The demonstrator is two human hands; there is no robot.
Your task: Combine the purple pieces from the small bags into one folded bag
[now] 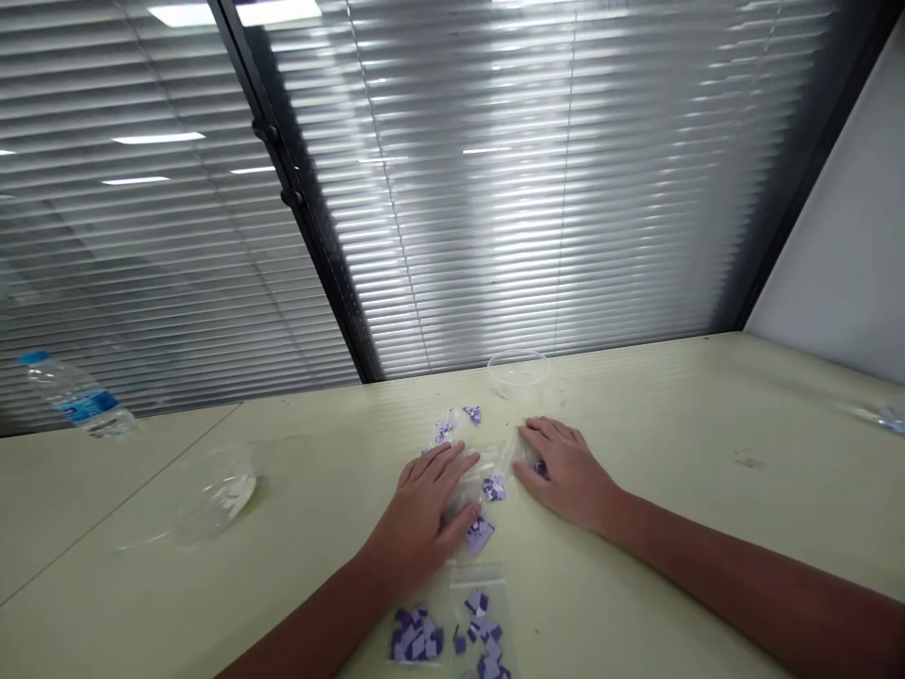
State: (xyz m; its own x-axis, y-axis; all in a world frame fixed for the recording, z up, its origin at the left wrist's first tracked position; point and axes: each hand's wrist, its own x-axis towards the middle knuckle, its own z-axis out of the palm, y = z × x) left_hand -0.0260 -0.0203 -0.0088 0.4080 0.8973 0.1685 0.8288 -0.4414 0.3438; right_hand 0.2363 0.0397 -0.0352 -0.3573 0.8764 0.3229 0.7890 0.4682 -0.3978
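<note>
Nearest: two clear bags side by side at the bottom edge, left bag [417, 636] with purple pieces heaped together, right zip bag [485, 632] with pieces more scattered and running out of view.

Just beyond, left hand [428, 509] laid palm-down over clear plastic, fingers spread; a purple-filled bag [479, 536] sits at its thumb. Right hand [569, 471] palm-down across from it, fingers bent, thumb apart, a bit of purple [541, 468] showing at its inner edge; whether it pinches anything, cannot tell.

Between the hands, another small bag [493, 488]. Past the left fingertips, two more purple patches in plastic [443, 432].

State of things: the purple pieces in view appear already bagged; bags lie in a rough line, overlapping near the hands, not squared up. Judged partway; exact count unclear.

Farther: round clear tub [518, 371] near the table's [671, 424] back edge, blinds [481, 189] behind.
</note>
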